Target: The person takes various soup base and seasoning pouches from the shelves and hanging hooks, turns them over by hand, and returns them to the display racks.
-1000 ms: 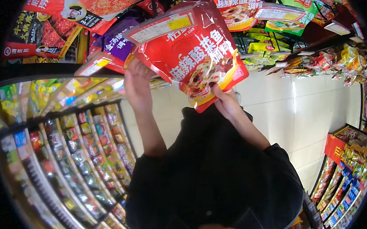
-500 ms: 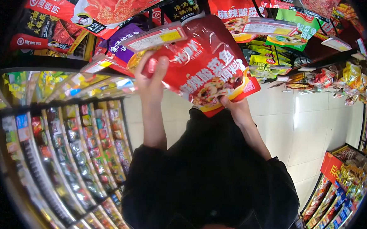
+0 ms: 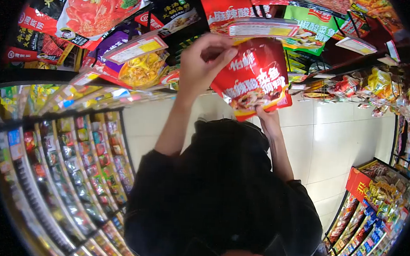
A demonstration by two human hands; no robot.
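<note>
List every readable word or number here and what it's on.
"酸菜鱼调料": held red pouch, right hand
"麻辣酸菜": hanging red pouch
"清汤": black pouch
"酸菜": green pouch
"海底捞": large meat-picture packet
Too small or blurred: price tags and all other print.

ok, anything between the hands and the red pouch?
Nothing visible. Right hand holds the red pouch by its lower edge; left hand is at its upper left, contact unclear. A price tag shows just above the pouch, not between.
</note>
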